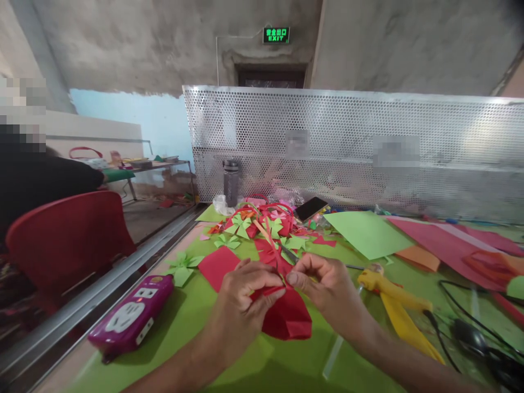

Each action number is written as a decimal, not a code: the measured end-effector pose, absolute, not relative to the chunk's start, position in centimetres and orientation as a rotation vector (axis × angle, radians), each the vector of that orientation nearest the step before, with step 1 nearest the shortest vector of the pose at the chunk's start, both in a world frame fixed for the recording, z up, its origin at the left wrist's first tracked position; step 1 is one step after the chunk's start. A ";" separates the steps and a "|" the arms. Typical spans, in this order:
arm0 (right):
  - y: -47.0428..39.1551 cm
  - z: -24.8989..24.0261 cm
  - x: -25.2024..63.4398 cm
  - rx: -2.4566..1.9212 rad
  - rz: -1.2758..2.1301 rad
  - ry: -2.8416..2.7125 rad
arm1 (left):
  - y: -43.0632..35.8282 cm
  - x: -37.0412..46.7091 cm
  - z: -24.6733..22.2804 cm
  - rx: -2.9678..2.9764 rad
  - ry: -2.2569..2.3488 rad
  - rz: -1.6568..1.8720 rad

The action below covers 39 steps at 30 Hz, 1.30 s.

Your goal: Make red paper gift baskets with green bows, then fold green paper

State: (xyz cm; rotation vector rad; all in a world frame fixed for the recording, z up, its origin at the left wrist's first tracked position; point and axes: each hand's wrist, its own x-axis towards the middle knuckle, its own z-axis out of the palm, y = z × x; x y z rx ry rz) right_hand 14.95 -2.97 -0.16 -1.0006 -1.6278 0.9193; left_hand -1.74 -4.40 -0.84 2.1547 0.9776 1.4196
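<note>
Red paper (289,316), folded and cupped, is held up over the green bench (229,376), in the middle of the view. The left hand (241,300) has its grip clamped on the upper edge, thumb and finger pinched together. The right hand (327,284) meets it from the other side, its grip together near that edge; whether something thin is between the fingertips, I cannot tell. Just beyond the left hand lies a red square (219,267), with a green flower (184,267) beside it. Farther off is a heap of paper flowers, a phone (311,208) and a bottle (231,183) standing upright. To the right are a yellow glue gun (395,292), a green sheet (368,234) and a pink sheet (446,251). The purple power strip (133,316) lies near the bench's left edge. Beyond that edge, a person in black (45,177) sits on a red chair (73,240).
</note>
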 end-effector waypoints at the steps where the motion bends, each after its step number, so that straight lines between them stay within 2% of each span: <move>1: -3.2 -0.1 15.0 -0.995 0.804 -1.690 | -4.4 -1.7 -0.8 2.142 0.973 1.417; 7: -3.9 -0.7 15.1 -0.762 0.107 -1.896 | -4.4 -1.6 -0.6 1.988 1.033 1.464; 11: -3.7 -0.7 15.0 -0.674 -0.120 -1.945 | -4.6 -1.4 -0.3 1.924 0.998 1.480; 19: -3.9 -0.7 15.0 -0.662 -0.234 -1.976 | -4.5 -1.4 -0.4 1.967 0.966 1.516; 39: -4.4 -1.2 14.7 -0.704 -0.215 -2.042 | -4.4 -1.5 -2.0 2.139 1.033 1.609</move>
